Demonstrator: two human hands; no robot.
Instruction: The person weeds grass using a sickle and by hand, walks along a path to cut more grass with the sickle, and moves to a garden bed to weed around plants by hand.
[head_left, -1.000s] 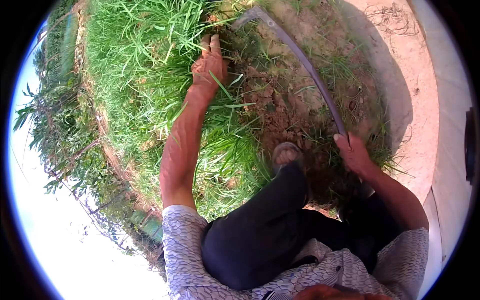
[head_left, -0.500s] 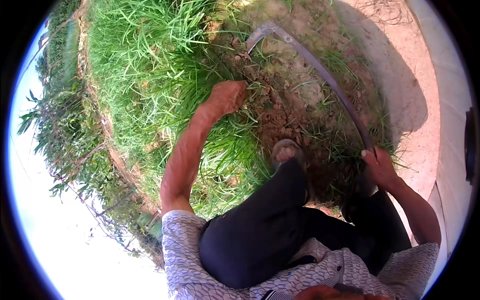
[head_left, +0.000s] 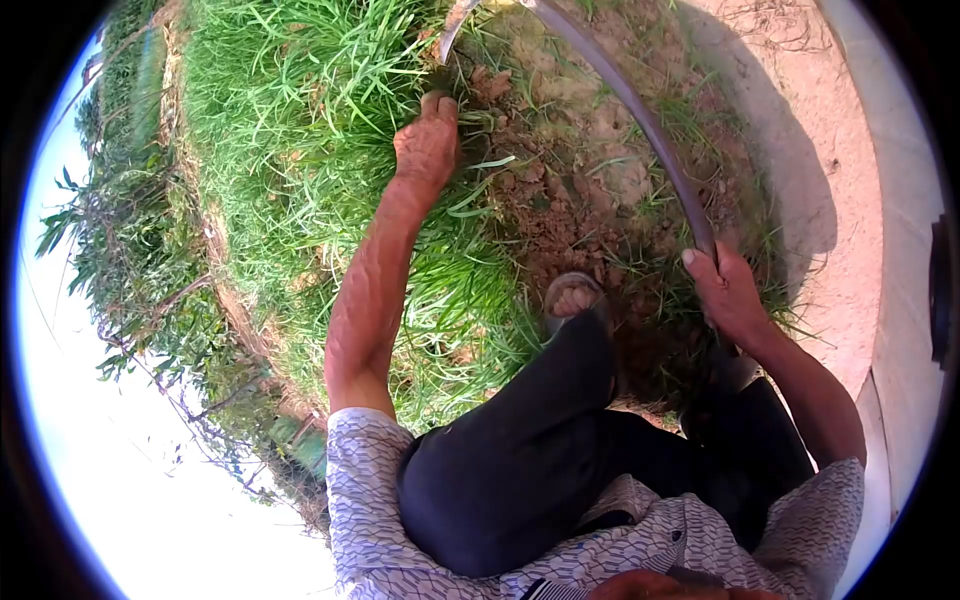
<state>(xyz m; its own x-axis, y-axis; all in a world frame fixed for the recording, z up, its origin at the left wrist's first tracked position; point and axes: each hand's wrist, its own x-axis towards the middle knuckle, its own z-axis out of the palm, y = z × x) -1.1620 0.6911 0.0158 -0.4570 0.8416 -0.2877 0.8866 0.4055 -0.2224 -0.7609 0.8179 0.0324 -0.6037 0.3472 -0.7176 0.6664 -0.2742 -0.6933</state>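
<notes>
My right hand [head_left: 728, 295] is wrapped round the dark handle of a long hoe [head_left: 650, 130]. Its narrow metal blade [head_left: 456, 28] is at the top of the head view, partly cut off by the edge, with its tip down at the border between grass and bare soil. Just below that tip, my left hand [head_left: 428, 145] reaches into the green grass [head_left: 330, 130] with fingers curled. What those fingers hold is hidden among the blades. Loose brown soil [head_left: 560, 210] with scattered weeds lies to the right of my left hand.
My sandalled foot [head_left: 575, 298] stands on the soil between my hands. Along the right runs a pale path [head_left: 850, 200] beside a light wall [head_left: 905, 180]. Leafy bushes [head_left: 140, 260] line the left side.
My left hand has moved up in the view, farther along the grass edge. My right hand and the hoe have shifted up and left, bringing the blade close to my left fingers.
</notes>
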